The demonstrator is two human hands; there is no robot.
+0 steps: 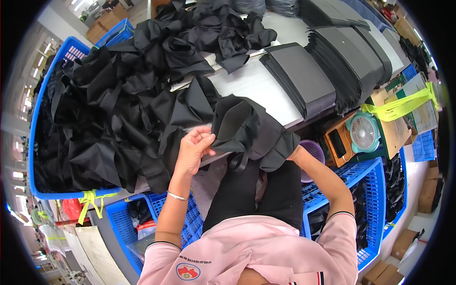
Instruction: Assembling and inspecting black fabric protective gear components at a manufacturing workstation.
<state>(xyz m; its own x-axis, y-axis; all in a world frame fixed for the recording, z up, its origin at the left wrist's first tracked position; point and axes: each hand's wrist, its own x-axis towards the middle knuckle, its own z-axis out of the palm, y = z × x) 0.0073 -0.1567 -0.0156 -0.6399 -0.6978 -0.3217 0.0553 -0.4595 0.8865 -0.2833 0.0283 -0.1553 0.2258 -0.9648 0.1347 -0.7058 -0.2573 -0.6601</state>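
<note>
A black fabric pouch [266,130] spreads above my lap at the table's front edge, its mouth gaping toward the upper left. At its left edge my left hand [197,144] is closed, pinching the rim between thumb and fingers. My right hand [296,154] reaches into or under the cloth at the right end; its fingers are hidden by the fabric. Left of the pouch lies a big heap of loose black fabric pieces [95,123], partly in a large blue crate [32,156] and spilling onto the white table [242,88].
Neat stacks of flat black pieces [304,71] stand at the table's right. Beyond my right arm are a small teal fan [365,133], a purple basket [313,151] and a blue crate [377,204] holding black items. Another blue crate [118,218] sits by my left forearm.
</note>
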